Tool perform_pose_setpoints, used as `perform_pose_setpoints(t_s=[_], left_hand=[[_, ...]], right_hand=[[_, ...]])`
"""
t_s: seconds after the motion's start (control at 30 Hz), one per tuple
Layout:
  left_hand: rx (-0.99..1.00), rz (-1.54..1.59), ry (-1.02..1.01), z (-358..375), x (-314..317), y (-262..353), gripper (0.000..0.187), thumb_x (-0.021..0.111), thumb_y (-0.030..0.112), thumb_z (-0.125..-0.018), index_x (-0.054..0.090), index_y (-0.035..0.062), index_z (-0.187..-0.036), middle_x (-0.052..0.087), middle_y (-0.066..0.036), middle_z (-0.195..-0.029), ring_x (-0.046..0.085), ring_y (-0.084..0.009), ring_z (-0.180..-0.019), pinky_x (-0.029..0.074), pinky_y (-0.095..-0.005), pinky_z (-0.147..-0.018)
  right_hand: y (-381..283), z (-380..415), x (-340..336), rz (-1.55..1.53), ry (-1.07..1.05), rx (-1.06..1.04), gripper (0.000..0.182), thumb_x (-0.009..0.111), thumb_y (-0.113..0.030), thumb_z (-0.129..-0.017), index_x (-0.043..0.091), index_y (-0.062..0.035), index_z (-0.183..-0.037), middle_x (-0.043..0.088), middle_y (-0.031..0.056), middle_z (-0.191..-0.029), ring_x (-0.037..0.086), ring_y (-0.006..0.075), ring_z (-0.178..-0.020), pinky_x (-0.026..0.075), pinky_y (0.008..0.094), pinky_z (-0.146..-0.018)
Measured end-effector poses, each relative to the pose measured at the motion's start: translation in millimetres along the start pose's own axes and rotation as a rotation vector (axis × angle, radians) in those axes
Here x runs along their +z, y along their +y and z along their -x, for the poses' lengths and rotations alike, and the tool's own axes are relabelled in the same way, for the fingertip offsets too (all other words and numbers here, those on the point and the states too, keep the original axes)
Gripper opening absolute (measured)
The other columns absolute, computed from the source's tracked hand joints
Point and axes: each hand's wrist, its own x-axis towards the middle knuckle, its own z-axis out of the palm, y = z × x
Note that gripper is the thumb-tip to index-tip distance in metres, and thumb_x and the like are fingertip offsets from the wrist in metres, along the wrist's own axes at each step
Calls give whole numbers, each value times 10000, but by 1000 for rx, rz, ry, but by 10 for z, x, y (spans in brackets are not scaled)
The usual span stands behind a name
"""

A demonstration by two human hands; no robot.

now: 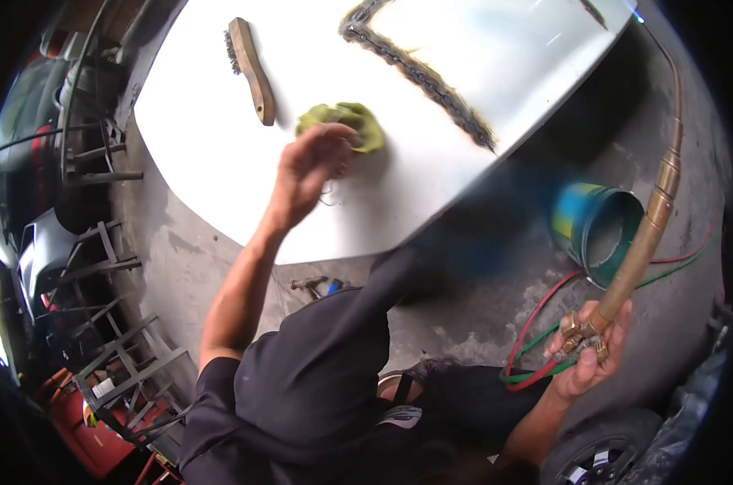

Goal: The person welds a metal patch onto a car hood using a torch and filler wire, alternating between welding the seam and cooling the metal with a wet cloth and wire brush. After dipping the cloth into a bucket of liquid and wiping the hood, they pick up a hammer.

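My right hand [590, 347] is wrapped round the valve end of a brass gas torch [649, 242]. The torch's thin copper neck reaches up to the top right, where a small blue-white light glows at its tip. A red hose and a green hose trail from its lower end. Over the white panel [221, 162], my left hand [314, 166] is blurred with its fingers curled, overlapping a crumpled yellow-green cloth [370, 129]. A thin wire-like loop shows just under this hand; I cannot tell what the fingers hold. A wire brush [253, 73] with a wooden handle lies beside the cloth.
A dark chain [431, 85] lies on the panel with brownish scorch marks along it. A blue-green bucket [581, 226] stands on the concrete floor at right, near a wheel [601, 453]. A hammer [308, 284] lies below the panel's edge. Metal stands [132, 356] fill the left side.
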Motion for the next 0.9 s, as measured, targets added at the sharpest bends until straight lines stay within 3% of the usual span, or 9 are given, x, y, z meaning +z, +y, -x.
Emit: perform_pose_setpoints(t_s=[0.1,0.2,0.23,0.3,0.4,0.47,0.5,0.63,0.9], left_hand=[[121,196,102,26,-265,31,208,551,-26,-1049,685,-7,-1206,720,-99,-966,718,-179,-920,611,-353,-873],[204,214,161,61,-276,145,314,567,210,-1103,636,-43,-1277,691,-96,-891,717,-172,-783,649,-371,-754],[202,219,159,70,-262,189,314,567,210,-1103,636,-43,-1277,691,-96,-891,717,-172,-783,649,-371,-754],[216,198,222,98,-232,325,452,490,354,-1135,612,-40,-1320,663,-85,-833,694,-158,-687,652,-358,-668],[171,57,294,70,-190,355,588,375,442,-1152,569,-71,-1362,637,-92,-796,684,-163,-659,647,-375,-656],[164,32,298,29,-226,275,534,399,391,-1156,593,-72,-1339,654,-97,-795,683,-156,-663,645,-365,-664],[164,21,305,15,-244,271,497,421,358,-1156,613,-73,-1315,665,-96,-804,684,-154,-667,643,-358,-675],[226,-24,348,-34,-213,288,377,506,265,-1139,687,-56,-1217,689,-86,-813,687,-149,-685,639,-350,-720],[265,-157,484,-62,-169,342,359,555,284,-1124,736,-23,-1089,706,-63,-772,685,-140,-714,585,-308,-713]], right_hand=[[-127,-46,114,24,-60,-31,762,591,-249,-966,319,-48,-1649,581,222,-1117,651,199,-694,567,268,-489],[-136,-40,137,41,-111,-65,744,581,-266,-981,328,-54,-1648,579,205,-1093,636,179,-685,551,256,-482],[-144,-28,149,51,-126,-76,743,584,-267,-984,328,-63,-1651,577,207,-1095,635,186,-693,555,262,-491],[-257,7,171,74,-137,-79,742,588,-268,-987,327,-72,-1654,576,208,-1098,634,192,-701,559,267,-501],[-243,71,143,31,-175,-74,744,607,-261,-989,329,-88,-1657,574,218,-1117,633,203,-717,569,281,-536],[-237,124,100,-52,-199,-17,789,707,-210,-968,337,-118,-1659,587,255,-1183,669,230,-731,628,360,-700],[-268,125,102,-49,-214,-13,781,711,-221,-971,348,-119,-1655,594,251,-1184,669,222,-736,629,366,-712],[-237,168,94,-33,-229,-17,756,704,-227,-975,371,-112,-1644,603,247,-1171,666,216,-728,628,365,-702],[-233,212,138,-2,-222,-2,738,693,-250,-966,402,-107,-1629,622,242,-1133,656,206,-699,619,346,-657]])
